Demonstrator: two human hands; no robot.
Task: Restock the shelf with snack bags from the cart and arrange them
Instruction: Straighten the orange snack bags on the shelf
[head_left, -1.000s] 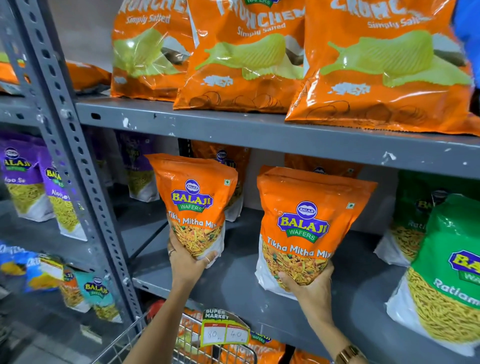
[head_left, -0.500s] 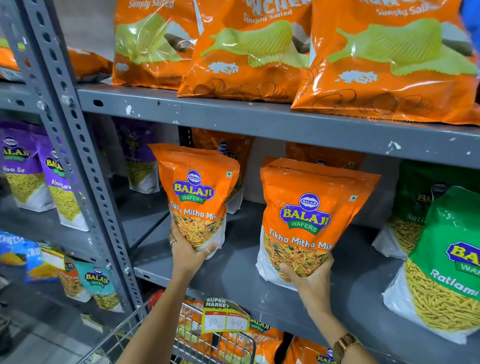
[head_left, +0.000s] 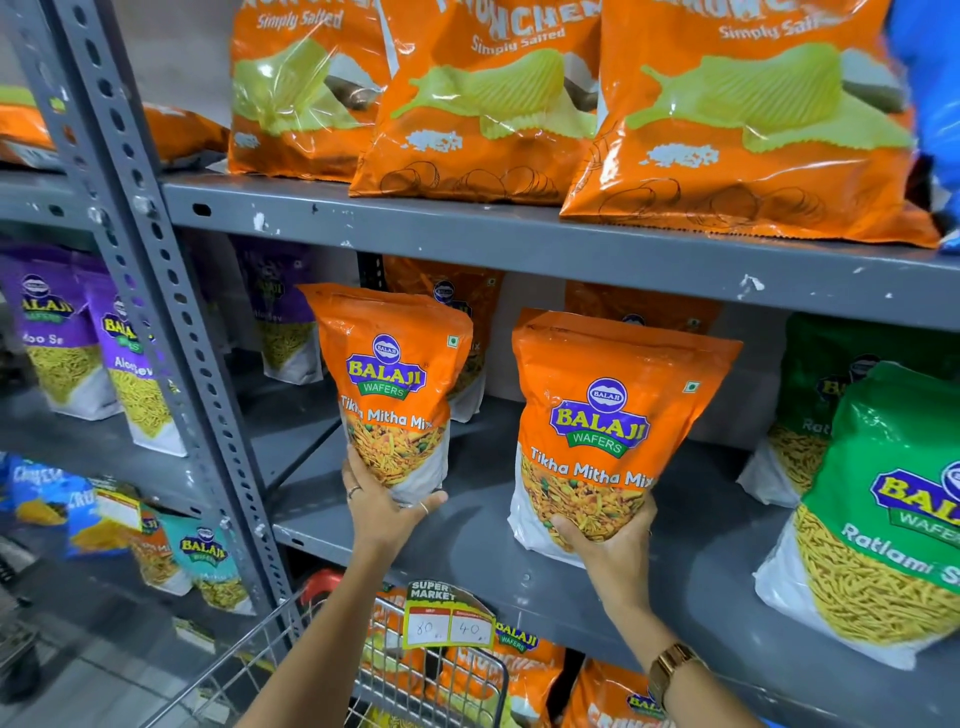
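I hold two orange Balaji Tikha Mitha Mix bags upright over the grey middle shelf (head_left: 467, 551). My left hand (head_left: 382, 506) grips the bottom of the left orange bag (head_left: 389, 384), which hangs just above the shelf's left end. My right hand (head_left: 610, 545) cups the bottom of the right orange bag (head_left: 602, 431), whose base is at the shelf surface. More orange bags (head_left: 447, 301) stand behind them at the back. The wire cart (head_left: 426, 675) with orange bags inside is below, between my arms.
Green Ratlami Sev bags (head_left: 883, 519) stand on the same shelf to the right. Big orange Simply Salted chip bags (head_left: 727, 119) line the shelf above. A perforated grey upright (head_left: 171, 322) divides off purple bags (head_left: 52, 332) on the left. A price tag (head_left: 447, 621) hangs on the shelf edge.
Both hands have pushed the two orange bags slightly up and further back over the shelf. The view has tilted a little downward, showing more of the cart.
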